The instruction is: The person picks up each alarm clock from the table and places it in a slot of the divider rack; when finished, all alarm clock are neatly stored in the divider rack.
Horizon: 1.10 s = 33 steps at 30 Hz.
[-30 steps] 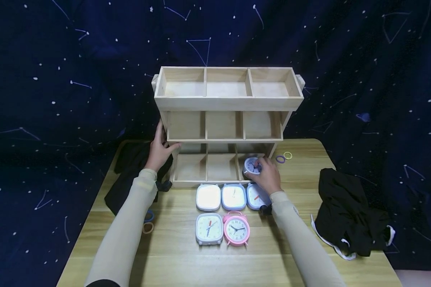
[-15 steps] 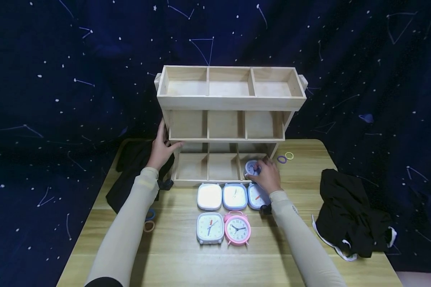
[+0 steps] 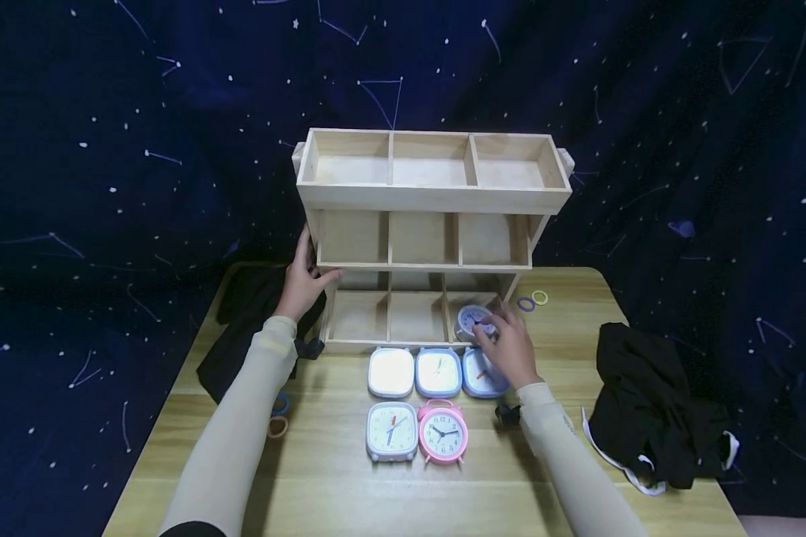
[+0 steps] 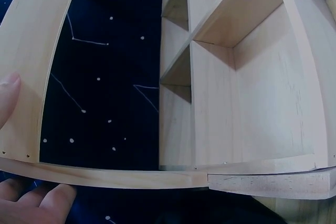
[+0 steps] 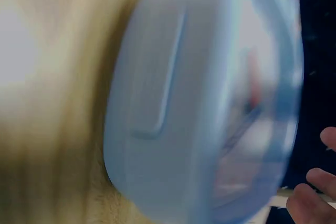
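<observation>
One small round clock (image 3: pixel 473 321) stood in the bottom-right compartment of the wooden shelf unit (image 3: pixel 430 195), its pale face turned outward, presumably so it could be read from the front. The right hand (image 3: pixel 510 347) was just in front of and to the right of it, fingertips (image 3: pixel 489 328) at the clock's rim; whether they pinched it or only touched it could not be told from the head view, and the blurred right wrist view showed only loosely curled fingers (image 5: pixel 315 192) beside a blue square clock (image 5: pixel 210 103). That blue square clock (image 3: pixel 481 373) lay face up just below the palm, one of three in a row nearest the shelf. Nearer the person than the fingers lay a white square clock (image 3: pixel 392 430) and a pink bell clock (image 3: pixel 442 432). The left hand (image 3: pixel 302 280) gripped the shelf's left upright, thumb round the front edge, seemingly to steady the unit. Black cloth (image 3: pixel 651 406) lay well to the right on the table (image 3: pixel 376 500).
</observation>
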{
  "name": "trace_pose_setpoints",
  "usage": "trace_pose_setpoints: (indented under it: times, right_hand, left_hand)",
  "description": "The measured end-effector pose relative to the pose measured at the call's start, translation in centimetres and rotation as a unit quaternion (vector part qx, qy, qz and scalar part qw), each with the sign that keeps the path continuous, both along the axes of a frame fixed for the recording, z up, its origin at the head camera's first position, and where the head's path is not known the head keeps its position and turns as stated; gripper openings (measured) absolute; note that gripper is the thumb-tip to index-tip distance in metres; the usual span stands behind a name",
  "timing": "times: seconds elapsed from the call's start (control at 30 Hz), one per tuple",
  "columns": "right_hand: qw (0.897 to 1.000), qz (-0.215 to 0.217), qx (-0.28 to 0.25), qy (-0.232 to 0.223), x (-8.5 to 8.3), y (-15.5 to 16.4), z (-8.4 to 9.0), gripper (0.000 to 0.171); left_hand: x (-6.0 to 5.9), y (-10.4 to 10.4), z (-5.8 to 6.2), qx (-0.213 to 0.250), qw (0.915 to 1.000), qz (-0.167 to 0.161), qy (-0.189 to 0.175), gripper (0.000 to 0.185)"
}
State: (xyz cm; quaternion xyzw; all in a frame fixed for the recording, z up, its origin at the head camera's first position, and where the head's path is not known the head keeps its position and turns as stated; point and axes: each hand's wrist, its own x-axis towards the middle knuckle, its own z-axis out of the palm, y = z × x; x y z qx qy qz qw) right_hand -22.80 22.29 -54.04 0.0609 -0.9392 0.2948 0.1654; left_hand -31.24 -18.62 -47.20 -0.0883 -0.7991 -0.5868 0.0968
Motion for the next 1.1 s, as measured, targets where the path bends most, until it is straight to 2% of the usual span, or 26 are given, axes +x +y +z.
trace_pose_setpoints:
  times: [0.17, 0.27, 0.4, 0.53, 0.7, 0.8, 0.9, 1.1]
  right_hand:
    - [0.999, 0.01, 0.0, 0.041, 3.8, -0.6, 1.1, 0.027]
    - [0.999, 0.019, 0.006, 0.036, 6.4, -1.1, 1.5, 0.02]
    - [0.999, 0.038, 0.025, 0.003, 9.6, -1.4, 1.6, 0.018]
    - [0.996, 0.063, 0.041, -0.038, 12.1, -1.6, 1.2, 0.034]
    - [0.988, 0.095, 0.035, -0.119, 14.5, -1.7, 0.3, 0.071]
    - [0.982, 0.109, 0.022, -0.153, 15.5, -1.8, -0.2, 0.089]
    - [0.98, 0.12, 0.012, -0.158, 16.2, -2.0, -0.8, 0.099]
    - [0.981, 0.131, 0.0, -0.14, 17.0, -2.7, -1.8, 0.103]
  left_hand:
    - [0.2, 0.2, 0.3, 0.0, 1.0, -0.004, -0.005, 0.116]
    - [0.2, 0.2, 0.2, -0.001, 1.0, -0.007, -0.004, 0.115]
    - [0.1, 0.0, -0.3, -0.005, 1.0, -0.005, -0.001, 0.113]
    - [0.1, -0.1, -0.3, -0.01, 0.9999, -0.001, -0.002, 0.114]
    - [0.2, -0.1, -0.3, -0.014, 0.9999, -0.002, 0.004, 0.114]
    - [0.3, 0.0, -0.3, -0.014, 0.9999, -0.002, 0.007, 0.114]
    - [0.2, 0.0, -0.4, -0.013, 0.9999, -0.001, 0.008, 0.114]
    - [0.0, 0.2, -0.3, -0.012, 0.9999, 0.004, 0.005, 0.114]
